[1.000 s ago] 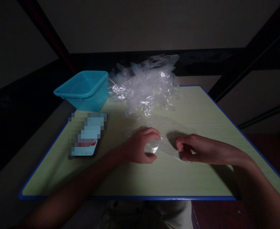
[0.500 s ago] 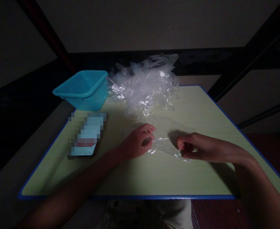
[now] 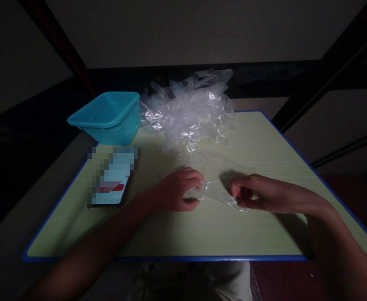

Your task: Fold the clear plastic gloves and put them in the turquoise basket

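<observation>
Left hand [image 3: 181, 191] arching at clear film [image 3: 218, 190], thumb and fingers apart, right hand [image 3: 252, 192] curling at film's right end, grip unclear

the clear, crinkled heap of thin plastic film [image 3: 192, 113] before you looks glossy, as does your flat transparent plastic piece [image 3: 217, 194]. your turquoise rectangular plastic basin [image 3: 114, 134] looks smooth; your pale yellow-green, blue-edged table [image 3: 264, 238], faintly wood-grained.

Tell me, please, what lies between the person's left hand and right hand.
In the head view, a thin piece of clear plastic lies between the left hand and the right hand.
</observation>
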The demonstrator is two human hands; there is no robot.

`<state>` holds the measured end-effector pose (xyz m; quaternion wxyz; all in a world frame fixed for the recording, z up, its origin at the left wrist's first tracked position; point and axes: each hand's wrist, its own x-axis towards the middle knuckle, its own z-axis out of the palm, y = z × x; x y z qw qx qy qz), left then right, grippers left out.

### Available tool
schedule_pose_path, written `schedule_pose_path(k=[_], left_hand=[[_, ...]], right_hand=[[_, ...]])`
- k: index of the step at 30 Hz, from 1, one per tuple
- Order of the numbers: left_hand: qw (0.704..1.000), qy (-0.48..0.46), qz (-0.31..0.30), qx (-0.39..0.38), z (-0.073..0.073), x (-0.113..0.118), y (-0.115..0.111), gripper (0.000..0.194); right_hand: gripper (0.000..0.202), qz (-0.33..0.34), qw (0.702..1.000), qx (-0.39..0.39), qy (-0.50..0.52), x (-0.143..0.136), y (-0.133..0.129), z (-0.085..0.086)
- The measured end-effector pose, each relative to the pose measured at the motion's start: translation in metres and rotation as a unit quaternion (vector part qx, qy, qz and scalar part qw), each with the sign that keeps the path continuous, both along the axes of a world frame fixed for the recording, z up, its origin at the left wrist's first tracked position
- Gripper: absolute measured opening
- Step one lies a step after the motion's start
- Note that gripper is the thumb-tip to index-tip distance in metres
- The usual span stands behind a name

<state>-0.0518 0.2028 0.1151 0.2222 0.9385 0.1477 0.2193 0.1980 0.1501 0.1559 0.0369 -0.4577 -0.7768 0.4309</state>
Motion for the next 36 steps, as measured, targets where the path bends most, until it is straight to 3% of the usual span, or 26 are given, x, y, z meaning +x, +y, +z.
schedule_pose_path(k=[2,6,11,16,18,21,25,31,36], left_hand=[[1.0,-0.017,0.009,0.011,-0.002,0.002,0.0,0.006],[0.997,-0.053,0.051,-0.007,-0.005,0.005,0.0,0.014],[0.973,-0.135,0.188,-0.004,-0.009,0.008,0.007,0.011],[0.929,-0.188,0.308,0.087,-0.008,0.004,0.01,0.021],[0.923,-0.203,0.299,0.134,-0.004,0.003,0.005,0.021],[0.942,-0.185,0.231,0.159,-0.001,0.007,-0.006,0.018],[0.973,-0.078,0.189,0.103,-0.004,0.017,-0.022,0.023],[0.985,0.071,0.144,0.062,-0.007,0.023,-0.032,0.044],[0.973,0.148,0.15,0.093,-0.01,0.022,-0.033,0.051]], right_hand=[[0.002,0.003,1.0,0.003,-0.001,0.0,0.0,0.0],[0.002,0.005,1.0,0.0,0.001,0.0,0.0,-0.001],[0.003,0.007,1.0,0.001,0.006,0.0,0.0,-0.001],[0.003,0.002,1.0,0.003,0.01,0.001,0.0,-0.002],[0.003,0.003,1.0,0.007,0.01,0.001,0.0,-0.001],[0.002,0.002,1.0,0.008,0.007,-0.001,0.0,0.001],[0.003,0.005,1.0,0.011,0.003,-0.002,0.0,0.002],[0.005,0.018,1.0,0.013,0.021,-0.002,0.0,0.0],[0.016,-0.071,0.993,0.087,0.04,-0.001,0.006,0.0]])
